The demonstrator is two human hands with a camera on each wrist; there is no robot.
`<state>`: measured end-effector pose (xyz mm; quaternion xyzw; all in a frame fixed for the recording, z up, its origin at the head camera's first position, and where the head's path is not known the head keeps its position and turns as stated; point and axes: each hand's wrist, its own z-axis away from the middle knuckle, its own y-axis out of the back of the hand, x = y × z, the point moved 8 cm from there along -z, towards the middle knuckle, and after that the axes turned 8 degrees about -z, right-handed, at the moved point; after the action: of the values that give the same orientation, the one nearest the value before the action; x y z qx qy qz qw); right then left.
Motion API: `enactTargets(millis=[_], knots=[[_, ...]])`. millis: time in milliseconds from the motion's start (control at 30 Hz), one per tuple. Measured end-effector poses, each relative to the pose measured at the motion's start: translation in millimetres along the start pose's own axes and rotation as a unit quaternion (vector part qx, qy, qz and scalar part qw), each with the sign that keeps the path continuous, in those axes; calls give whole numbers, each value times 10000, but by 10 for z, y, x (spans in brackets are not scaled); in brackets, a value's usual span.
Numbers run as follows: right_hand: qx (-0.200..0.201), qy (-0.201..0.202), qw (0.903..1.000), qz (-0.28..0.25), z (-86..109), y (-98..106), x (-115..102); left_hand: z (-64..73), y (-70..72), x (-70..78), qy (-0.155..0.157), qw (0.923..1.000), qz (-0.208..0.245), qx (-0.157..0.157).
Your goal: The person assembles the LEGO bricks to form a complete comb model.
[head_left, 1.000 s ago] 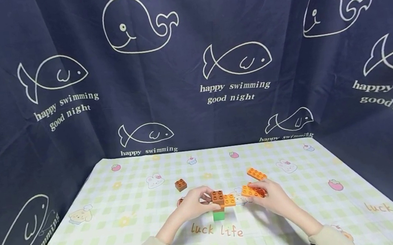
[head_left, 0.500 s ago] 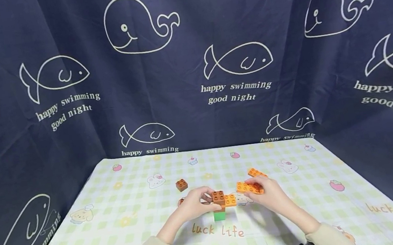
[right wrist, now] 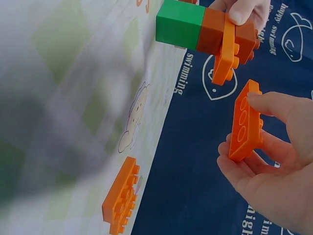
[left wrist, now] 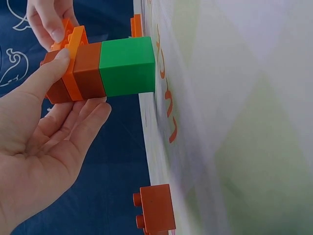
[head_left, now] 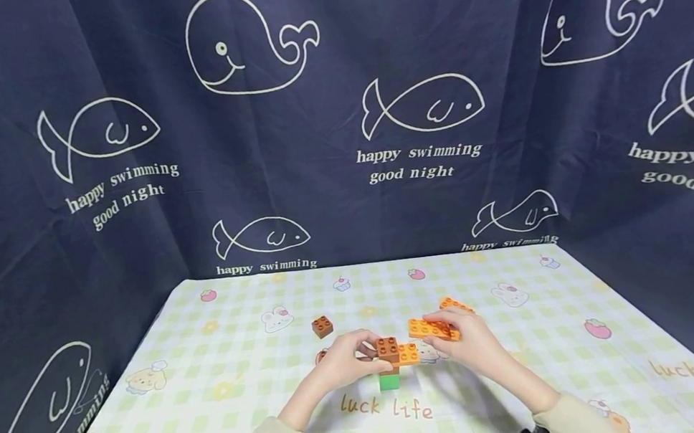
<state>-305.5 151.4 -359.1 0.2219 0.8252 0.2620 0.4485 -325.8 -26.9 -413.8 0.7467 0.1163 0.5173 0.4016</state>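
Note:
My left hand (head_left: pixel 345 358) grips a small stack of toy building bricks near the middle of the table. In the left wrist view a green block (left wrist: pixel 128 66) forms its base, followed by a brown brick (left wrist: pixel 88 71), an orange plate (left wrist: pixel 74 63) and another brown brick on top. The orange plate juts out to the right of the stack. Just right of it, my right hand (head_left: pixel 467 335) pinches a second orange building plate (right wrist: pixel 244 121) between thumb and fingers. This plate is apart from the stack, raised off the table, its hollow underside partly showing.
Another orange plate (right wrist: pixel 121 198) lies on the patterned tablecloth (head_left: pixel 225 390) behind my right hand. A brown brick (head_left: pixel 322 326) lies beyond my left hand, with a second brown piece (head_left: pixel 321 355) mostly hidden behind that hand. A dark blue curtain (head_left: pixel 324 140) stands behind the table.
My right hand has moved left with its orange plate, closer to the stack, and the plate shows more of its length. My left hand stays on the stack.

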Motion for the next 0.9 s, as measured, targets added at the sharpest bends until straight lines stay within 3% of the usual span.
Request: enactTargets(millis=[533,900], knots=[[-71,524,9985,-113,-30,-99,-237,-12,-6,-8,-46,10000,-76,12],[-302,403,9986,-180,-44,-209,-285,-5,0,-5,-115,9999,-80,51]])
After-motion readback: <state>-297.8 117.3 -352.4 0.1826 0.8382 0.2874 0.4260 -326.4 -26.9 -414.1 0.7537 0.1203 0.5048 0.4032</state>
